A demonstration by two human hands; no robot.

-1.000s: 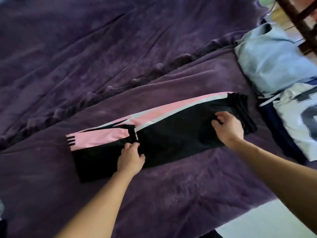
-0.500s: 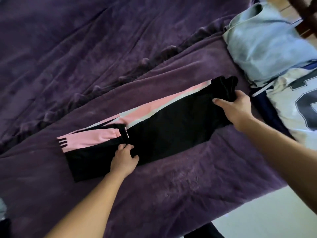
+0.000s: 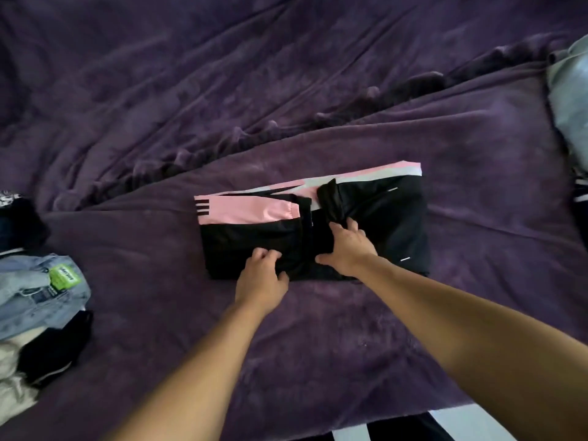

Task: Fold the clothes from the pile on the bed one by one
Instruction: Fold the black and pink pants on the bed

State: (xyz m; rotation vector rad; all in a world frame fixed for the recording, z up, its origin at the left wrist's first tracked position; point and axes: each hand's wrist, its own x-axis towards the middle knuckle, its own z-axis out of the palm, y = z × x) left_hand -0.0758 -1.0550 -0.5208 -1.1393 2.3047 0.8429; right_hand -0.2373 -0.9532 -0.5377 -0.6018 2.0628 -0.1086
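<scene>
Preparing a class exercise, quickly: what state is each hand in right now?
Left hand: fingers curled, pinching the black and pink trousers.
Right hand: open, pressing flat on the same trousers.

Plush purple blanket [image 3: 318, 90]; smooth, seemingly synthetic trousers [image 3: 381, 218].

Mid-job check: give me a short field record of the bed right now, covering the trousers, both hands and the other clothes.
garment: black and pink trousers, folded over on themselves, lying on the purple blanket
left hand: on the near black edge, fingers bent; grip unclear
right hand: fingers spread, pressing flat on the folded-over layer
pile: denim and dark clothes, left edge of view
pale blue garment: right edge, mostly out of frame
</scene>
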